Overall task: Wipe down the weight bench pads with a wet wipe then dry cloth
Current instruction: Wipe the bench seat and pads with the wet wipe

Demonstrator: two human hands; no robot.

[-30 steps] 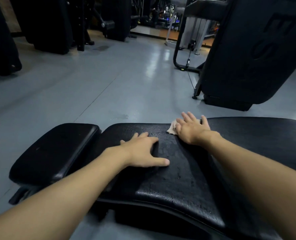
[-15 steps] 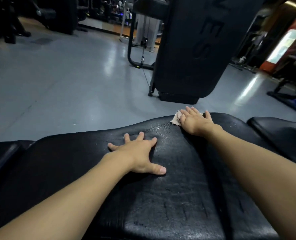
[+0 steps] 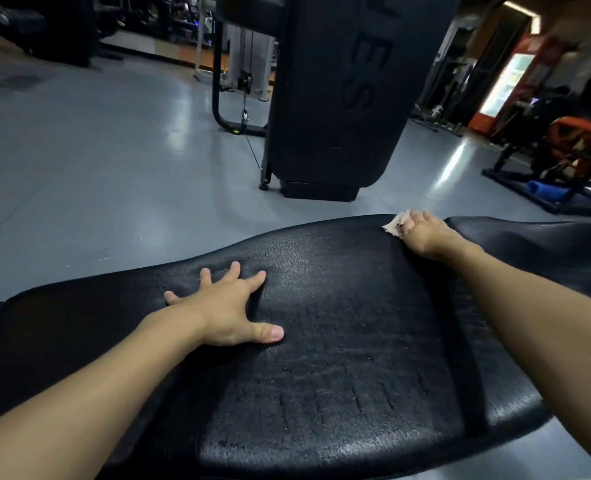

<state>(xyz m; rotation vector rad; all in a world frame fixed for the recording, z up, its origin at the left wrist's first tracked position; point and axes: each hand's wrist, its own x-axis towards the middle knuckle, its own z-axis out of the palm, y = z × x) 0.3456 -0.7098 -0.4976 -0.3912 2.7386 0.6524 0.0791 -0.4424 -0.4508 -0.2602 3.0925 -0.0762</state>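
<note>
A long black weight bench pad (image 3: 339, 358) fills the lower half of the view, its cracked surface glistening wet. My left hand (image 3: 228, 308) lies flat on the pad's middle with fingers spread, holding nothing. My right hand (image 3: 422, 230) presses a small pale wet wipe (image 3: 396, 225) against the pad's far right edge; most of the wipe is hidden under the fingers. A second black pad (image 3: 536, 247) adjoins on the right, just beyond my right hand.
A tall black machine shroud (image 3: 339, 98) stands on the grey floor (image 3: 96, 168) just beyond the bench, with a cable frame (image 3: 242, 112) to its left. Orange equipment (image 3: 581, 140) and a lit fridge (image 3: 505, 84) sit at the far right.
My right hand has slid the wipe rightward along the pad's far edge toward the gap before the second pad. The view turned right; the left hand stayed planted.
</note>
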